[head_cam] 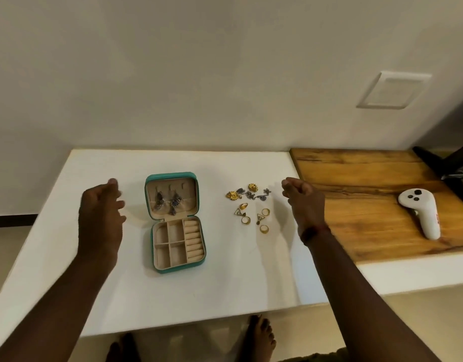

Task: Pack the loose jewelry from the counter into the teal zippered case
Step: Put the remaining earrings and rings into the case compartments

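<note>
The teal zippered case [175, 267] lies open on the white counter [225, 278], its lid tilted back with two dark earrings [167, 203] hanging inside. Its beige compartments and ring rolls look bare. To its right lies loose jewelry: gold flower studs [252, 187], silver-blue pieces [254, 196], several gold rings [264, 228] and triangle earrings [238, 212]. My left hand [101, 218] hovers left of the case, fingers apart, holding nothing. My right hand [302, 202] hovers right of the jewelry, fingers loosely curled, nothing visible in it.
A wooden board [368, 199] adjoins the counter on the right, with a white handheld controller [421, 214] on it and a dark object [447, 165] at its far corner. The wall runs behind. My bare feet [260, 335] show below the counter's front edge.
</note>
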